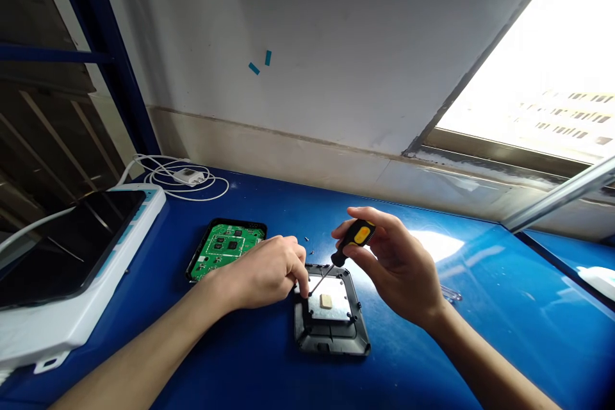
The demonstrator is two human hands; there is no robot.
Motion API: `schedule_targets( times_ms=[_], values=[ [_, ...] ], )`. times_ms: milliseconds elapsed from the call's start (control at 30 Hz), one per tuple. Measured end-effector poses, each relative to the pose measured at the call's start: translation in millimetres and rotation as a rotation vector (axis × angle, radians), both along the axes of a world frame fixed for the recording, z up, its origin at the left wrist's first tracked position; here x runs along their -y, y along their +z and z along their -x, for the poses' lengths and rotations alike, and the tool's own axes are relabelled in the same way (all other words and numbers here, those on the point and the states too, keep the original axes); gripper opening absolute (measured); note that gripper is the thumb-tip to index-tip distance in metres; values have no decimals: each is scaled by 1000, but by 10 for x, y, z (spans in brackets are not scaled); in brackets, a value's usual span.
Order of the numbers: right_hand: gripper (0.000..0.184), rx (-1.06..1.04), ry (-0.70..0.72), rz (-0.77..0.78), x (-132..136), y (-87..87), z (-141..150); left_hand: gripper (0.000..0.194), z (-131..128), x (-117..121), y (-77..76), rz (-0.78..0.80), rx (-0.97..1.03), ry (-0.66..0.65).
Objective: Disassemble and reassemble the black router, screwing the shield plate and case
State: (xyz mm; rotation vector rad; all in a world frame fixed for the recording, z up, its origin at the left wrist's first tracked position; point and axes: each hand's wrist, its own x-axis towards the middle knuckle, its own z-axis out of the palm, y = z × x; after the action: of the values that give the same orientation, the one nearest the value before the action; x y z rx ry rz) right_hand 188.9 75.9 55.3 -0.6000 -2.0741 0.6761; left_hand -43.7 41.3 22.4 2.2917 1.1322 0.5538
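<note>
My right hand (403, 272) grips a black and yellow screwdriver (354, 242) by its handle. The thin shaft slants down to the left, its tip at the left side of a silver metal plate (337, 314). That plate, with a small beige pad (326, 301) on it, lies in a black plastic cover (331, 341) on the table. My left hand (269, 272) is curled at the cover's upper left edge, its index fingertip close to the screwdriver tip. Whatever its fingers pinch is hidden. Two small screws (307, 239) lie just beyond the cover.
Behind my left hand is a green circuit board (230, 245) in a black housing. A phone (72, 246) rests on a white device (91, 314) at the left. A white cable with a charger (189, 177) lies by the wall. A clear plastic item (451, 295) is beyond my right wrist.
</note>
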Motion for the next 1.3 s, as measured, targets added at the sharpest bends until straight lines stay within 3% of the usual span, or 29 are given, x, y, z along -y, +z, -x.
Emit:
schedule_targets(
  times_ms=[433, 567, 700, 800, 933, 1000, 1100, 1300],
  values=[
    [54, 46, 129, -214, 101, 185, 229, 44, 1, 11, -78, -28, 37, 12],
    [40, -16, 68, -363, 68, 112, 353, 40, -9, 19, -56, -29, 32, 27],
    [31, -170, 37, -338, 92, 11, 356, 40, -22, 18, -44, -35, 11, 25],
    [47, -169, 58, -269, 122, 31, 336, 40, -25, 15, -60, -44, 11, 21],
    [54, -197, 3, -360, 137, 89, 353, 40, -22, 15, -70, -45, 19, 23],
    [48, -242, -44, -412, 147, 72, 366, 39, -25, 15, -71, -46, 21, 35],
    [25, -298, -71, -409, 185, -7, 377, 40, -41, 6, -91, -52, 20, 42],
    [57, -264, -19, -279, 290, -91, 439, 41, -76, -8, -138, -72, 14, 21]
  ],
)
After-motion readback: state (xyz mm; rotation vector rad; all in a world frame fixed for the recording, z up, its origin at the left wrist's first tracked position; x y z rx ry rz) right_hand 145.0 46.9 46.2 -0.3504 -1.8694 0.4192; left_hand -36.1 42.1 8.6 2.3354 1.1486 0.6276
